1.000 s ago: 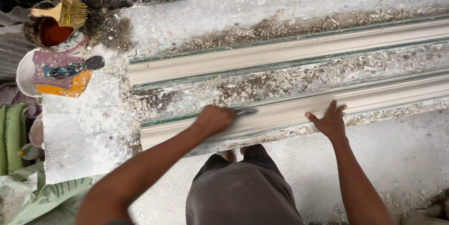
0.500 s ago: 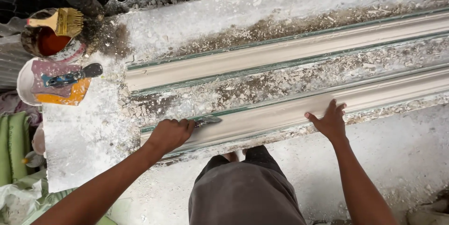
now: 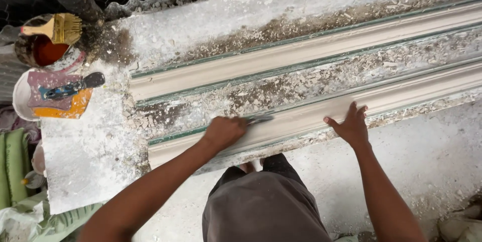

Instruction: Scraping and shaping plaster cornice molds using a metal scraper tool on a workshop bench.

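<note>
Two long cream-coloured plaster mouldings lie side by side along a dusty white workbench (image 3: 90, 171), running from left to right and rising slightly toward the right. The nearer moulding (image 3: 401, 93) lies at the bench's front edge, right before the person. The left hand (image 3: 223, 132) is curled into a fist around the handle of a scraper (image 3: 258, 119), whose thin metal blade lies flat against the top of that moulding. The right hand (image 3: 351, 127) rests palm down on the same moulding further right, fingers spread apart and holding nothing. The farther moulding (image 3: 281, 61) lies behind, and a strip of crumbled plaster chips (image 3: 301, 88) fills the channel between the two. At the bench's far left stands a white bowl (image 3: 20, 91) holding a putty knife (image 3: 70, 88) with a black handle. Just behind it, a paintbrush (image 3: 57, 28) with yellowish bristles rests across a tin (image 3: 37, 51) with red inside.
</note>
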